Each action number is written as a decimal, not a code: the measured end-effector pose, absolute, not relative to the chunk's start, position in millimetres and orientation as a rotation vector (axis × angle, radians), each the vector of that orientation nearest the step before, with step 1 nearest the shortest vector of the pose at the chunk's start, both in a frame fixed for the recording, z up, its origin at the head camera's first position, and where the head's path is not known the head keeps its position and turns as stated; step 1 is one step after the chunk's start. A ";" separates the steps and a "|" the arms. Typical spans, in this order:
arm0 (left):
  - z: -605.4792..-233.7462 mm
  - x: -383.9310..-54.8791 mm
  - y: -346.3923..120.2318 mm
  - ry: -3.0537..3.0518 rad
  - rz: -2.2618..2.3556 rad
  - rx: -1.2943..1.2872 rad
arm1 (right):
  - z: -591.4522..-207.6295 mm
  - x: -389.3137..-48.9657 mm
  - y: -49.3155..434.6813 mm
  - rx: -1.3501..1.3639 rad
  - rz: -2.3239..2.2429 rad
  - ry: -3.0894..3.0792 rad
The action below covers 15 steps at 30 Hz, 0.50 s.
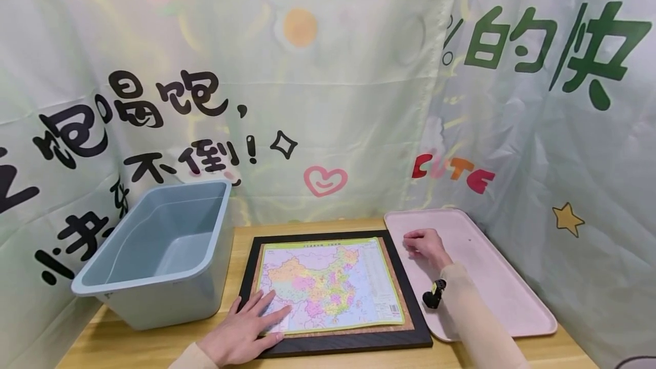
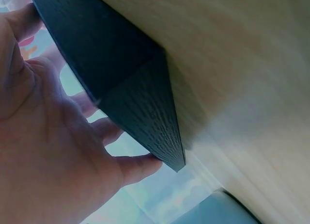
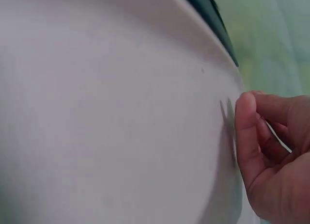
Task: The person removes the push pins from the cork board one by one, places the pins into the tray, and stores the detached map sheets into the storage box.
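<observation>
A colourful map sheet [image 1: 318,286] lies over a cork board [image 1: 410,320] with a black frame [image 1: 333,346]. My left hand [image 1: 243,323] rests spread on the board's lower left corner, fingertips on the map and thumb along the frame. Its wrist view shows the hand [image 2: 53,136] at the frame's dark edge [image 2: 131,83]. Above the pink tray [image 1: 492,278], my right hand [image 1: 427,246] has curled fingers, with thumb and index fingertips together. In the right wrist view the hand [image 3: 276,146] is close over the tray; I cannot tell whether something small is pinched.
A grey-blue plastic tub [image 1: 169,300] stands left of the board on the wooden table [image 1: 128,346]. One tiny dark speck [image 1: 468,240] shows on the tray. A printed curtain [image 1: 328,101] hangs behind and along both sides.
</observation>
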<state>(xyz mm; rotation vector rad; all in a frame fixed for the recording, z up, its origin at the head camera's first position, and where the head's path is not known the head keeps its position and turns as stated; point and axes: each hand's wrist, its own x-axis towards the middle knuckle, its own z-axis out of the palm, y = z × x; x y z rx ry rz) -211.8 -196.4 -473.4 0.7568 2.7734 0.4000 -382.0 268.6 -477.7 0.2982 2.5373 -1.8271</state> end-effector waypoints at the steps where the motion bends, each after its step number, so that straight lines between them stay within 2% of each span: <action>1: -473.7 -211.9 -196.5 2.771 0.397 0.753 | -478.3 -381.3 269.6 0.303 -1.811 2.542; 15: -472.2 -211.4 -196.5 2.773 0.414 0.760 | -476.4 -382.9 271.3 0.298 -1.630 2.654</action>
